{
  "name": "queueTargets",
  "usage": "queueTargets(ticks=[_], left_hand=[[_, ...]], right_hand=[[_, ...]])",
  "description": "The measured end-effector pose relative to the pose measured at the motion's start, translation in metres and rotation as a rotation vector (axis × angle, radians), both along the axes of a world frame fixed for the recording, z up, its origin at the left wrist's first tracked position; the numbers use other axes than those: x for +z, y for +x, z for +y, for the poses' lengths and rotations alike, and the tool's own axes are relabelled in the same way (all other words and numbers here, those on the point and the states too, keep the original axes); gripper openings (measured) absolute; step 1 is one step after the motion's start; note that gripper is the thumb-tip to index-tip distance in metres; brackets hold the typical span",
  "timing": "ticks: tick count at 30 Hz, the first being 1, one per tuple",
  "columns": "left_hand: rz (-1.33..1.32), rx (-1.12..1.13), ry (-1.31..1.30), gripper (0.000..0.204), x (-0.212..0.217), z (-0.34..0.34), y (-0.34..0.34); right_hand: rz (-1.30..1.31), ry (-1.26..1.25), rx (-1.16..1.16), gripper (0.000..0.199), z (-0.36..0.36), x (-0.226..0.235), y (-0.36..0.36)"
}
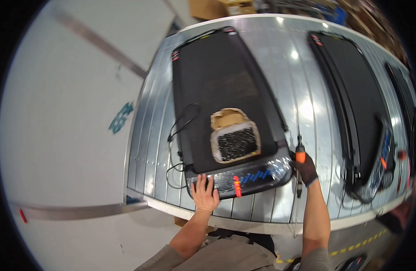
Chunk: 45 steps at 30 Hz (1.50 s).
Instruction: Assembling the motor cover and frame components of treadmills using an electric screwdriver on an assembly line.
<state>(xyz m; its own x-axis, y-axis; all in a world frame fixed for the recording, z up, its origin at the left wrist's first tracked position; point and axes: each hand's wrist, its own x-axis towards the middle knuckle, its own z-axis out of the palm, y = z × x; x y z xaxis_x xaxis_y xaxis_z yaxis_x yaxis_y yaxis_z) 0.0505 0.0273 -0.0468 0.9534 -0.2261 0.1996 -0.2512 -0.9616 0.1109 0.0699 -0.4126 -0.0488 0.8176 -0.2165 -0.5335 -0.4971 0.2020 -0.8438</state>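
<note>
Head view: I see the left hand (205, 193) spread flat on the wrapped end of a black, treadmill-like machine (217, 72), the gloved right hand (307, 170) clamped round an orange driver (300, 156). An even palm and a driver tip clear of the glossy film (273, 173) would serve well. Long and matte-belted, the machine lies on the slatted surface (153, 131).

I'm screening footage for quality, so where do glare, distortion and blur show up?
Head view: white glare spots on the slatted metal table, and shine on the clear wrap; head view again: fisheye bending bows the table's far edge, with black corners; also head view: the small black pieces look streaked, perhaps from motion.
</note>
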Motion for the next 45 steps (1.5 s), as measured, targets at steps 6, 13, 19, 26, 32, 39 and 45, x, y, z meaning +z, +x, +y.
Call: queueTargets(ticks=[6, 13, 19, 26, 32, 39, 45], left_hand=[[0.030, -0.076, -0.072, 0.059, -0.016, 0.015, 0.005], [-0.010, 0.075, -0.263, 0.050, -0.017, 0.106, 0.107], [0.314, 0.647, -0.157, 0.100, -0.078, 0.095, 0.328], [0.502, 0.610, -0.068, 0.060, -0.111, 0.152, 0.352], [-0.408, 0.212, -0.304, 0.018, 0.031, 0.046, 0.314], [-0.006, -0.393, -0.425, 0.068, 0.074, -0.084, 0.271], [0.216, -0.499, -0.354, 0.014, 0.096, -0.070, 0.170]], right_hand=[[0.071, -0.430, 0.200, 0.035, 0.005, -0.046, -0.033], [-0.048, -0.480, 0.205, 0.052, 0.078, -0.052, -0.066], [-0.183, 0.019, -0.091, 0.049, 0.056, -0.030, -0.137], [-0.004, 0.034, -0.069, 0.031, 0.011, -0.044, -0.184], [0.115, 0.062, -0.111, 0.041, -0.005, -0.079, -0.231], [0.285, -0.047, -0.079, 0.040, -0.002, -0.037, -0.201], [0.232, -0.140, -0.065, 0.031, 0.029, -0.023, -0.181]])
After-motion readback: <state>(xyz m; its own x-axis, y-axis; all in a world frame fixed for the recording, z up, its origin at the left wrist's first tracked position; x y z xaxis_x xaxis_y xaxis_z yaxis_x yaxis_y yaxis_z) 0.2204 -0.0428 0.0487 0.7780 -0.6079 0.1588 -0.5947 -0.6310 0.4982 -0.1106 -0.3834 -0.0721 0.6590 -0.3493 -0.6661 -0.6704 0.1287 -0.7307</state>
